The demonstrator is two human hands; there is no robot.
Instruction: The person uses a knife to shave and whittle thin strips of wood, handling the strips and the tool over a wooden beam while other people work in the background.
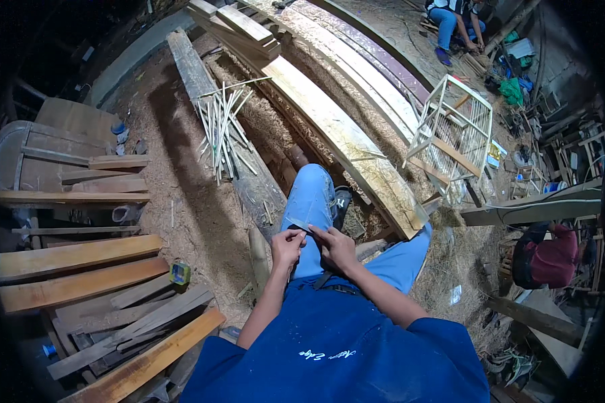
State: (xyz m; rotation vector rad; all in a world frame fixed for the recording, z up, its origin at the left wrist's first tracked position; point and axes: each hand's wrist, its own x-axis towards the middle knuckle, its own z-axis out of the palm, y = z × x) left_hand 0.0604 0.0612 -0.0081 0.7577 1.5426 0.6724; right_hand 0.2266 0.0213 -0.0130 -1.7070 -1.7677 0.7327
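Note:
Both of my hands are together above my thigh in blue jeans. My right hand [337, 250] is closed around a knife, and its short grey blade [298, 223] points up and to the left over my knee. My left hand [287, 248] is closed in a pinch just below the blade. Whatever its fingers hold is too small to make out. Ahead and to the left, a loose pile of thin pale sticks [223, 131] lies across a weathered plank [257, 185].
Long thick timber beams [343, 127] run ahead of me to the right knee. A slatted wooden cage [450, 127] stands at the right. Stacked boards [77, 256] and a green tape measure [179, 272] lie left. Two other people [454, 23] [551, 258] sit at the right.

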